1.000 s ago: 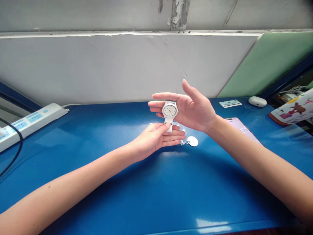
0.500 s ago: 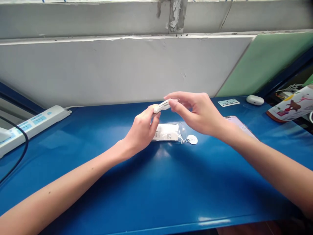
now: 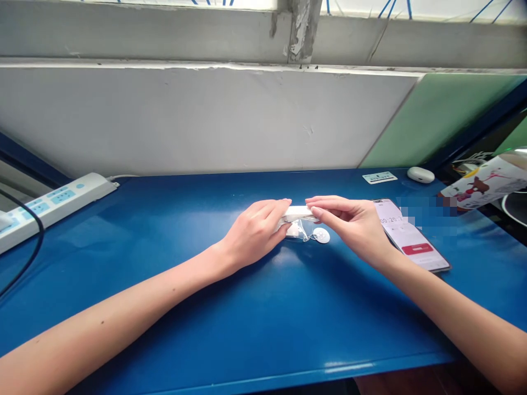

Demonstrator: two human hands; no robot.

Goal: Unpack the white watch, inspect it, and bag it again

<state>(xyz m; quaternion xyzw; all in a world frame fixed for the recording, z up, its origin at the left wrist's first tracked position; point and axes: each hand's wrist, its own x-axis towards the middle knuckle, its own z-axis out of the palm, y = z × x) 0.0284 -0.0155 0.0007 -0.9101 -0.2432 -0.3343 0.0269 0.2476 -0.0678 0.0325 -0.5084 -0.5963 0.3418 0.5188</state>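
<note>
White watch (image 3: 298,212), pouch (image 3: 308,229), perhaps card (image 3: 293,230) inside

I hold the slim, white wristwatch (image 3: 298,212) roughly level and edge-on between my left hand (image 3: 257,230) and right hand (image 3: 352,222), above the blue worktop (image 3: 263,329). Dial: hidden. Ends: finger-covered.

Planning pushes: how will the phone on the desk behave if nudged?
The phone probably slides rather than tips, lying flat on the glossy blue desk. Its thin slab shape suggests stiffness; the upturned screen may be fragile.
</note>
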